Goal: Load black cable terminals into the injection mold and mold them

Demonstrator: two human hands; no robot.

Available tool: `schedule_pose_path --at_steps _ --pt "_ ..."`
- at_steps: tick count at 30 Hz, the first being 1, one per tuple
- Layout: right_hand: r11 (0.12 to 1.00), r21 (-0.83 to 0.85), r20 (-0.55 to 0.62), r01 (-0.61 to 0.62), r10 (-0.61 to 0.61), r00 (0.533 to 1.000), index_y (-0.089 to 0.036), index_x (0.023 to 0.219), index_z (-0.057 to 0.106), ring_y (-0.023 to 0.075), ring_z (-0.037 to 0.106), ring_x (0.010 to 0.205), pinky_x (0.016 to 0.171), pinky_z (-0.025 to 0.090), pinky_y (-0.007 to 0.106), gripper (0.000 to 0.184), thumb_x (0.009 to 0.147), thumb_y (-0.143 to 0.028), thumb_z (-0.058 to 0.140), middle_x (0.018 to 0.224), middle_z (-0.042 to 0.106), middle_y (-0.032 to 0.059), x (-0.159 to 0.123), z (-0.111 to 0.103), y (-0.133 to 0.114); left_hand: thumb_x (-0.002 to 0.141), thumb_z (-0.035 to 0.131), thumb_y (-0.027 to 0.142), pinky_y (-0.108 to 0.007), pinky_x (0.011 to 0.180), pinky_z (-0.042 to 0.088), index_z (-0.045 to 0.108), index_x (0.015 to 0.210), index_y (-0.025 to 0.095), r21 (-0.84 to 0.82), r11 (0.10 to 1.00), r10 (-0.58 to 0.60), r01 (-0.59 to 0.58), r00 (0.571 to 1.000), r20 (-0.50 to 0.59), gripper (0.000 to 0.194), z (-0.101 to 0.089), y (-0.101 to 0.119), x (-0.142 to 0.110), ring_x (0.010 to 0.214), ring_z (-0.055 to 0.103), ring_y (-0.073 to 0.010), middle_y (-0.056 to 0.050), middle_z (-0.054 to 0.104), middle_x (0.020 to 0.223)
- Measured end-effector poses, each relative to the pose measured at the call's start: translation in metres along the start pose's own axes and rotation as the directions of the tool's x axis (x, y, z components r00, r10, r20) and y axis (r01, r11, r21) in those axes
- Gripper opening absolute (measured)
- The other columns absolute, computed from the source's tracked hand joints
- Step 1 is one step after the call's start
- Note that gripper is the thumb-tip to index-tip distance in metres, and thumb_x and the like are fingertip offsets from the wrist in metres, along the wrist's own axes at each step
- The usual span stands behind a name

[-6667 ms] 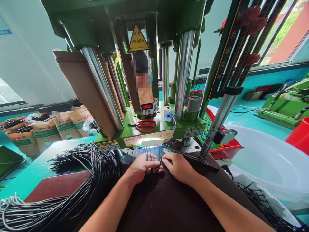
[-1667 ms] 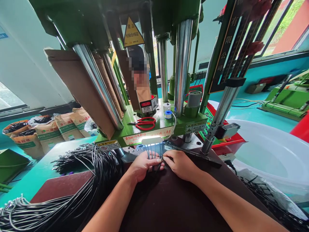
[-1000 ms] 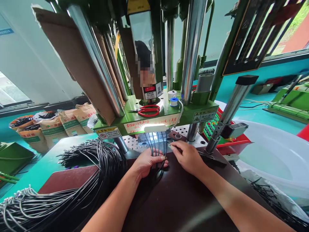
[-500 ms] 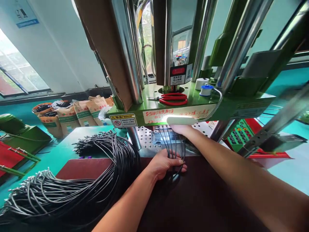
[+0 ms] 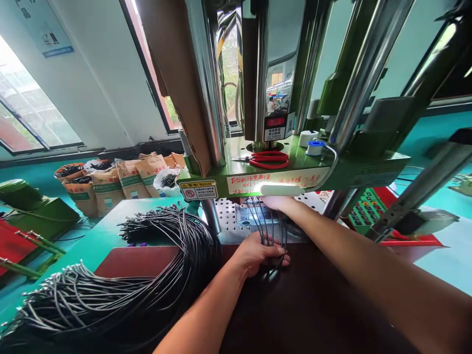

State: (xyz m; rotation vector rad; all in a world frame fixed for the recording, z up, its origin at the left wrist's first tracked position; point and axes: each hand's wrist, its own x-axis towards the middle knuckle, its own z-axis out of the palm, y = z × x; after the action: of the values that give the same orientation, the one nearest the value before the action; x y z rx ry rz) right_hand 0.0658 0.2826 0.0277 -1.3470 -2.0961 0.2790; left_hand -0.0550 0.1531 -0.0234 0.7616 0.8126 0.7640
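My left hand (image 5: pixel 258 251) is closed on several thin black cables (image 5: pixel 268 227) at the front edge of the dark work board (image 5: pixel 287 305). The cables run forward into the mould area (image 5: pixel 239 216) under the green press platen (image 5: pixel 295 174). My right hand (image 5: pixel 277 202) reaches in under the platen, beside the lit lamp strip (image 5: pixel 280 190), at the far ends of the cables. Its fingers are hidden by the platen and the cables.
A big bundle of black cables (image 5: pixel 121 290) lies on the left of the table. Red scissors (image 5: pixel 268 160) and small tape rolls (image 5: pixel 312 142) sit on the platen. Chrome columns (image 5: pixel 210 88) and cardboard (image 5: pixel 177 69) rise above. Paper sacks (image 5: pixel 110 182) stand at left, a red-and-green control panel (image 5: pixel 368 209) at right.
My head has moved in closer and lower. My right hand left the cables near my left hand and reached forward under the platen. My left hand kept its hold.
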Motion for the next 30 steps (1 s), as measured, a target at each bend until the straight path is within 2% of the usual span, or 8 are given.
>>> schedule_pose_path --at_steps 4,9,12,15,19,25,28,30 --pt "0.996 -0.072 -0.022 0.052 -0.054 0.998 -0.020 0.084 0.072 0.0280 0.059 0.106 0.094 0.041 0.038 0.028 0.088 -0.035 0.049 0.098 0.072 0.0101 -0.049 -0.020 -0.028 0.057 0.083 0.012 -0.033 0.065 0.057 0.054 0.082 0.012 0.037 0.999 0.017 -0.018 1.000 0.018 0.039 -0.001 0.000 -0.001 0.067 0.069 -0.0210 -0.006 0.065 0.070" --pt "0.968 -0.109 -0.265 0.226 -0.248 0.932 -0.031 0.125 0.056 0.0262 0.046 0.124 0.107 0.031 0.047 0.036 0.089 -0.031 0.051 0.126 0.060 0.0039 -0.181 -0.080 -0.038 0.059 0.082 0.012 -0.033 0.065 0.058 0.054 0.084 0.011 0.077 0.997 0.033 -0.032 0.999 -0.004 0.038 0.000 0.007 -0.002 0.065 0.069 -0.0201 -0.007 0.067 0.073" --pt "0.987 -0.146 -0.499 -0.067 -0.015 0.867 -0.036 0.124 0.054 0.0253 0.056 0.114 0.098 0.044 0.042 0.036 0.089 -0.031 0.051 0.121 0.062 0.0059 -0.278 -0.125 0.003 0.063 0.079 0.009 -0.036 0.070 0.059 0.054 0.092 0.012 0.073 0.997 -0.035 0.034 0.999 0.007 0.038 0.003 0.015 -0.004 0.071 0.070 -0.0221 -0.009 0.070 0.080" --pt "0.831 -0.242 -0.601 -0.501 0.277 0.750 -0.028 0.111 0.062 0.0273 0.063 0.100 0.085 0.050 0.039 0.029 0.086 -0.039 0.052 0.106 0.068 0.0108 -0.362 -0.161 0.058 0.070 0.071 0.003 -0.033 0.080 0.058 0.056 0.094 0.011 0.067 0.995 -0.083 0.080 0.996 0.044 0.029 0.006 0.025 0.003 0.085 0.070 -0.0220 -0.011 0.071 0.089" --pt "0.593 -0.311 -0.460 -0.743 0.591 0.663 -0.015 0.109 0.065 0.0295 0.060 0.107 0.092 0.047 0.042 0.039 0.086 -0.037 0.043 0.112 0.067 0.0146 -0.428 -0.166 0.125 0.079 0.057 -0.001 -0.041 0.091 0.055 0.060 0.099 0.007 0.018 0.987 -0.161 0.160 0.985 0.069 0.022 0.007 0.034 0.022 0.100 0.066 -0.0272 -0.017 0.068 0.103" --pt "0.575 -0.314 -0.315 -0.755 0.687 0.655 -0.015 0.102 0.069 0.0301 0.066 0.097 0.086 0.052 0.039 0.039 0.069 -0.034 0.062 0.103 0.072 0.0125 -0.427 -0.163 0.138 0.078 0.054 -0.006 -0.036 0.081 0.059 0.061 0.103 0.005 0.008 0.985 -0.170 0.170 0.985 0.038 0.028 0.009 0.033 0.024 0.092 0.069 -0.0261 -0.018 0.069 0.101" --pt "0.735 -0.197 -0.341 -0.649 0.569 0.748 -0.024 0.111 0.067 0.0287 0.064 0.102 0.089 0.051 0.040 0.038 0.084 -0.044 0.050 0.111 0.069 0.0060 -0.373 -0.173 0.093 0.076 0.056 -0.007 -0.033 0.077 0.060 0.061 0.098 0.006 -0.035 0.981 -0.187 0.189 0.980 0.067 0.026 0.009 0.028 0.020 0.081 0.071 -0.0220 -0.015 0.071 0.091" --pt "0.891 -0.078 -0.215 -0.446 0.422 0.881 -0.031 0.117 0.063 0.0266 0.063 0.105 0.089 0.051 0.038 0.036 0.089 -0.044 0.045 0.116 0.067 0.0006 -0.314 -0.164 0.060 0.075 0.060 -0.006 -0.033 0.078 0.059 0.061 0.095 0.005 -0.064 0.978 -0.192 0.197 0.978 0.085 0.022 0.007 0.025 0.019 0.079 0.071 -0.0219 -0.014 0.071 0.087"
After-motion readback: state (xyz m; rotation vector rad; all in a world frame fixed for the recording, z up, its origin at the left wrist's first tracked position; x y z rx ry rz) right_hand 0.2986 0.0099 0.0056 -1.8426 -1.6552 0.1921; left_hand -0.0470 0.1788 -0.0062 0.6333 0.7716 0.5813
